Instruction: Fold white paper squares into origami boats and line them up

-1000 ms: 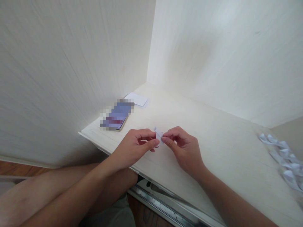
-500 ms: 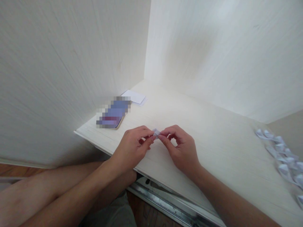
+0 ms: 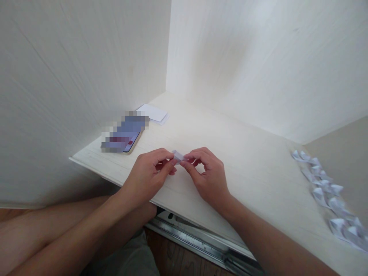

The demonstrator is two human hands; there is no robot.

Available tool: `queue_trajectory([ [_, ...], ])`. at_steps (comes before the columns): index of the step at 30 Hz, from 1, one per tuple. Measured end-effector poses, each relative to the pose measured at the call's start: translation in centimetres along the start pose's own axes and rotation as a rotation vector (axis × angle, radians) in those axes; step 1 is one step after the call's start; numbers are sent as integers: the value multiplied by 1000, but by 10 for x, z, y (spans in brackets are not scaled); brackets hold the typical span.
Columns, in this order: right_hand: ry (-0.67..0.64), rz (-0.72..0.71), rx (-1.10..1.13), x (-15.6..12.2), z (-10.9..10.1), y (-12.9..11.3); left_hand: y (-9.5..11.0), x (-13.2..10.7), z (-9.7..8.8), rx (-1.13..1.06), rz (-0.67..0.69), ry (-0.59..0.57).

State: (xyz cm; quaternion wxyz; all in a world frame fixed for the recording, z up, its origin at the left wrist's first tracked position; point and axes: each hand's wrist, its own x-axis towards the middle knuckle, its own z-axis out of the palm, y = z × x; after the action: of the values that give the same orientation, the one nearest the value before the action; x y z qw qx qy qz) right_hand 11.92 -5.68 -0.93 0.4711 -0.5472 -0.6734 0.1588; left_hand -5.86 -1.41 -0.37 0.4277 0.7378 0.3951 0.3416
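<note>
Both of my hands meet over the pale wooden shelf (image 3: 247, 161), pinching a small folded piece of white paper (image 3: 178, 156) between them. My left hand (image 3: 146, 174) grips its left end with thumb and forefinger. My right hand (image 3: 205, 176) pinches the right end, its other fingers curled. Most of the paper is hidden by my fingertips.
A phone (image 3: 124, 132) lies at the shelf's left, with a small stack of white paper sheets (image 3: 153, 113) behind it near the corner. Several small folded white paper pieces (image 3: 324, 186) lie in a row at the right. A metal rail (image 3: 195, 241) runs below the shelf edge.
The view has shifted so that everything sits further left and lower in the picture. My hands stayed together on the paper, fingers working it slightly flatter.
</note>
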Motion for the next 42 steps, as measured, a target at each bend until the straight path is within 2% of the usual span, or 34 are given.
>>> queue_trajectory([
  [4,10,-18,-2,-1,1,0,-1,0,-2,-69,-55,-18],
  [8,65,-94,-39,-3,2,2,-5,0,-2,-138,-117,-53],
  [12,112,-142,-79,-4,3,4,-9,0,-1,-192,-116,-64],
  [25,90,-182,-120,-5,3,0,-7,-1,2,-176,-87,20],
  [28,107,-195,-121,-5,3,-1,-6,0,2,-276,-123,11],
  [34,148,-199,-103,-5,3,-3,-7,0,-2,-578,-208,-82],
  [42,171,-175,-119,-5,3,-5,-6,0,-1,-609,-213,-94],
])
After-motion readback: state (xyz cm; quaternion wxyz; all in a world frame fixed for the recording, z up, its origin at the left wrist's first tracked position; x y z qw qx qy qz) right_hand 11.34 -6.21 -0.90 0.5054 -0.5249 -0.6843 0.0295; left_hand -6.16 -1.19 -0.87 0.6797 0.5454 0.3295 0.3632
